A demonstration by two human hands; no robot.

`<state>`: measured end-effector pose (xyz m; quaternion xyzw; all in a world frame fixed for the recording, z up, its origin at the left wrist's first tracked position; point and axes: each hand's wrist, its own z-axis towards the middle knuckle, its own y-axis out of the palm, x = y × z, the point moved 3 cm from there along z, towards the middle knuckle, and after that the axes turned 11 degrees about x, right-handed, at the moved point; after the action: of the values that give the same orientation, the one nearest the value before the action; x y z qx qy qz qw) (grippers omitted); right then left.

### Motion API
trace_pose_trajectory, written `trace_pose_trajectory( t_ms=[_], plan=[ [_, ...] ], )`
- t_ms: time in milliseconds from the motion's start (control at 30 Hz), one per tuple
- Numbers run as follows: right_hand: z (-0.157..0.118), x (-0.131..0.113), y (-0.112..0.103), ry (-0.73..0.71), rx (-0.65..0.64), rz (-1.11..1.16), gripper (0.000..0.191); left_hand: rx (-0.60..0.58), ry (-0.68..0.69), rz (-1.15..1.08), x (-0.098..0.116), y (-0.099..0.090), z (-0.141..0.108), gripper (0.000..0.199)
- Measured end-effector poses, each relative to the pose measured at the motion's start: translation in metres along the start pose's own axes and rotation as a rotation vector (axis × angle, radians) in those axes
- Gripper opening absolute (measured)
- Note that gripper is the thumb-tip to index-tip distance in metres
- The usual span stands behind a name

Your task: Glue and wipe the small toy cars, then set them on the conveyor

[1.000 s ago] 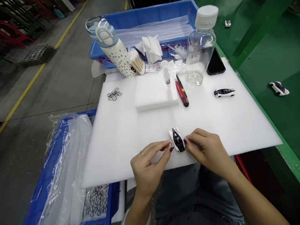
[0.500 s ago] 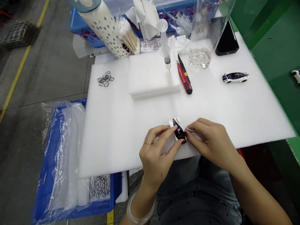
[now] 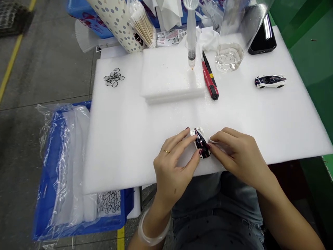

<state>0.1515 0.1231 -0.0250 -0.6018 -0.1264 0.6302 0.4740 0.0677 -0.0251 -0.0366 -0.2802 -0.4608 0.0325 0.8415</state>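
So far left there's a blue bin [image 3: 41, 208] in the lower left of the frame, with clear plastic wrap [image 3: 59, 173] bunched over its contents and more dark loops [image 3: 110, 201] in its right end. Upper left, a loose little pile of dark rings [image 3: 114, 78] sits on the white foam board [image 3: 117, 139]. Up top, slightly left, a spotted bottle [image 3: 117, 24] leans beside a bag of cotton swabs [image 3: 144, 29]. Then a foam block [image 3: 166, 73] with a syringe [image 3: 191, 38] upright at its right part.

Lower middle is the left hand [image 3: 196, 144], fingers spread about half open, thumb and forefinger touching the toy car [image 3: 202, 140]; can't tell if they're really gripping it. The car's on the board in the lower middle of the frame, between both hands. Above it lies a red and black tool [image 3: 210, 81].

Next, the right hand [image 3: 210, 143], thumb and forefinger nearly together at the car's right edge, with a small white bit [image 3: 212, 140] by the forefinger; can't tell if it's pinched. Upper right: phone [image 3: 264, 36], plus a second car [image 3: 270, 81].
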Motion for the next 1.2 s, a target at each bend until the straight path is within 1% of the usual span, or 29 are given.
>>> trace_pose_trajectory(
  t_ms=[133,233,333,367,433,500,533,567,700,800,933,1067,1200],
  plan=[
    [0.000,0.000,0.003,-0.004,0.009,-0.015,0.014,0.002,0.003,0.003,0.000,0.001,0.000,0.023],
    [-0.002,0.001,0.005,-0.025,0.041,-0.041,0.015,0.000,0.032,0.016,0.000,0.002,0.000,0.022],
    [-0.004,0.001,0.003,-0.047,0.077,-0.004,0.013,-0.045,0.031,0.028,-0.003,-0.001,0.004,0.024],
    [-0.004,0.002,0.001,-0.046,0.084,0.032,0.012,-0.084,0.017,0.023,-0.005,-0.003,0.006,0.028],
    [-0.006,0.004,-0.004,-0.038,0.107,0.108,0.009,-0.217,0.016,-0.006,-0.008,-0.004,0.012,0.043],
    [-0.009,0.007,-0.009,-0.048,0.154,0.147,0.009,-0.366,0.072,-0.052,-0.009,-0.003,0.016,0.057],
    [-0.012,0.008,-0.010,-0.067,0.178,0.146,0.010,-0.408,0.102,-0.072,-0.010,-0.002,0.018,0.060],
    [-0.015,0.008,-0.011,-0.099,0.200,0.134,0.011,-0.414,0.118,-0.086,-0.010,-0.001,0.019,0.060],
    [-0.028,0.008,-0.008,-0.281,0.260,0.015,0.017,-0.323,0.080,-0.107,-0.014,0.001,0.020,0.054],
    [-0.032,0.006,-0.005,-0.372,0.297,-0.055,0.017,-0.318,0.074,-0.136,-0.014,0.001,0.017,0.042],
    [-0.031,0.003,-0.002,-0.410,0.298,-0.102,0.016,-0.317,0.082,-0.151,-0.013,-0.001,0.017,0.036],
    [-0.029,0.000,0.000,-0.418,0.288,-0.126,0.015,-0.297,0.059,-0.145,-0.011,0.001,0.020,0.036],
    [-0.030,0.000,0.001,-0.440,0.275,-0.156,0.014,-0.316,0.045,-0.140,-0.011,0.000,0.022,0.037]
  ],
)
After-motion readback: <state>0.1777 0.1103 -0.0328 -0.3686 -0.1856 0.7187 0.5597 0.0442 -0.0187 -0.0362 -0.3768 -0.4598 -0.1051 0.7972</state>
